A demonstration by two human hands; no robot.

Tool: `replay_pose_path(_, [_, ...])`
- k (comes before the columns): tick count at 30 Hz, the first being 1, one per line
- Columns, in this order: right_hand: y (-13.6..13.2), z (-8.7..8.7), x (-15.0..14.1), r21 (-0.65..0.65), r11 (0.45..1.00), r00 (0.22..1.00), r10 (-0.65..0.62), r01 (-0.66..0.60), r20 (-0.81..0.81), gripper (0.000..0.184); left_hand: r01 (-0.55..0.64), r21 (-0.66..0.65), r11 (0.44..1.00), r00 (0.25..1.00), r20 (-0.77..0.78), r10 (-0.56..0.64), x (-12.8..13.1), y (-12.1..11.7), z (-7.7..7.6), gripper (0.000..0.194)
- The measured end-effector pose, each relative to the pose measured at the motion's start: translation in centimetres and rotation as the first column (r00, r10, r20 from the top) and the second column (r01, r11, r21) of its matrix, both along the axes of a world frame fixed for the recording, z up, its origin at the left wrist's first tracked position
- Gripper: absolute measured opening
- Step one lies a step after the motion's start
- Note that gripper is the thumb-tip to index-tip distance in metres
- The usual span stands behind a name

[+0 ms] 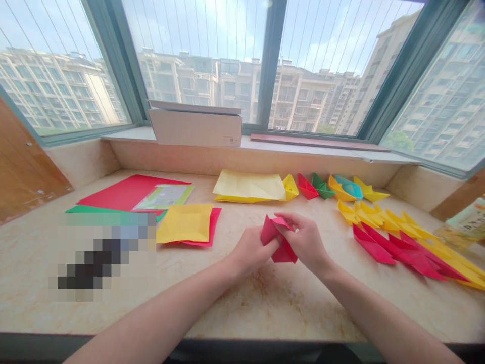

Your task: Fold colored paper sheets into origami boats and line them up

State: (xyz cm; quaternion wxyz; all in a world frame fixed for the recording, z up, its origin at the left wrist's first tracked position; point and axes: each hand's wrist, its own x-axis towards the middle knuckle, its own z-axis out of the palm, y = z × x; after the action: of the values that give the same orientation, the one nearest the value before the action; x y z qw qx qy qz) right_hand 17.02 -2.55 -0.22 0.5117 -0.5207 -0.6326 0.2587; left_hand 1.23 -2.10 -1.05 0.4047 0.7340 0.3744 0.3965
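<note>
Between my two hands, above the middle of the counter, is a partly folded piece of red paper [282,251]. My left hand [252,247] closes on its left side. With bent fingers, my right hand [305,240] pinches its upper right edge. The fingertips partly cover the folds. To the right lie folded red paper boats [373,245] and a row of yellow paper boats [366,215]. On the left, creased yellow square sheets [185,222] rest on red paper [214,227].
Along the back stand small boats, among them a green paper boat [322,187], beside pale yellow sheets [250,184]. A white box [195,126] sits on the sill. Large red sheets [121,192] lie at far left, near a blurred-out patch [94,263]. A plastic bottle [468,222] stands far right.
</note>
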Motion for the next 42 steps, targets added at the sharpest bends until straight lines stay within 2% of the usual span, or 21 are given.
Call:
replay_pose_path(3, [0.1, -0.1, 0.1, -0.013, 1.000, 1.000, -0.001, 0.001, 0.011, 0.026, -0.081, -0.001, 0.997, 0.995, 0.051, 0.081, 0.0, 0.0, 0.5, 0.022])
replay_pose_path(6, [0.2, -0.2, 0.2, -0.027, 0.999, 0.999, 0.041, -0.040, 0.023, 0.031, -0.108, -0.043, 0.993, 0.988, 0.102, 0.112, -0.2, 0.3, 0.6, 0.034])
replay_pose_path(11, [0.0, -0.1, -0.2, -0.036, 0.982, 0.977, 0.179, -0.184, -0.118, 0.054, -0.188, -0.121, 0.975, 0.944, 0.253, 0.213, -0.6, 1.3, 0.3, 0.038])
replay_pose_path(13, [0.0, 0.0, -0.2, -0.049, 0.977, 0.967, 0.200, -0.210, -0.158, 0.058, -0.203, -0.145, 0.968, 0.927, 0.291, 0.238, -0.8, 1.5, 0.3, 0.036])
replay_pose_path(16, [0.2, 0.3, 0.2, -0.027, 0.970, 0.967, 0.238, -0.242, -0.090, 0.042, -0.194, -0.139, 0.971, 0.937, 0.267, 0.225, -1.0, 1.5, 0.5, 0.034])
replay_pose_path(19, [0.3, 0.6, 0.8, -0.045, 0.955, 0.956, 0.293, -0.292, 0.028, 0.028, -0.188, -0.061, 0.980, 0.969, 0.148, 0.195, -1.1, 1.3, 0.8, 0.027])
replay_pose_path(22, [0.6, 0.5, 1.2, -0.052, 0.965, 0.964, 0.260, -0.257, 0.056, 0.027, -0.161, -0.030, 0.987, 0.981, 0.102, 0.163, -1.2, 1.3, 0.8, 0.024])
replay_pose_path(26, [1.1, 0.4, 1.4, -0.071, 0.989, 0.991, 0.128, -0.131, -0.043, 0.038, -0.140, -0.106, 0.985, 0.967, 0.198, 0.159, -1.3, 1.7, 0.7, 0.029])
replay_pose_path(28, [1.4, 0.4, 1.4, -0.038, 0.994, 0.993, 0.098, -0.100, -0.072, 0.035, -0.149, -0.146, 0.978, 0.951, 0.250, 0.183, -1.3, 1.8, 0.7, 0.032])
replay_pose_path(32, [1.5, 0.8, 1.1, 0.013, 0.986, 0.982, 0.169, -0.169, -0.086, 0.025, -0.202, -0.196, 0.960, 0.915, 0.311, 0.256, -1.1, 1.7, 0.9, 0.034])
replay_pose_path(36, [1.1, 0.8, 0.7, 0.030, 0.987, 0.983, 0.160, -0.158, -0.092, 0.026, -0.160, -0.291, 0.943, 0.885, 0.381, 0.267, -0.7, 1.3, 1.1, 0.031])
replay_pose_path(42, [0.9, 0.4, 0.6, 0.034, 0.989, 0.983, 0.146, -0.143, -0.111, 0.027, -0.211, -0.272, 0.939, 0.922, 0.264, 0.283, -0.6, 1.2, 1.4, 0.026])
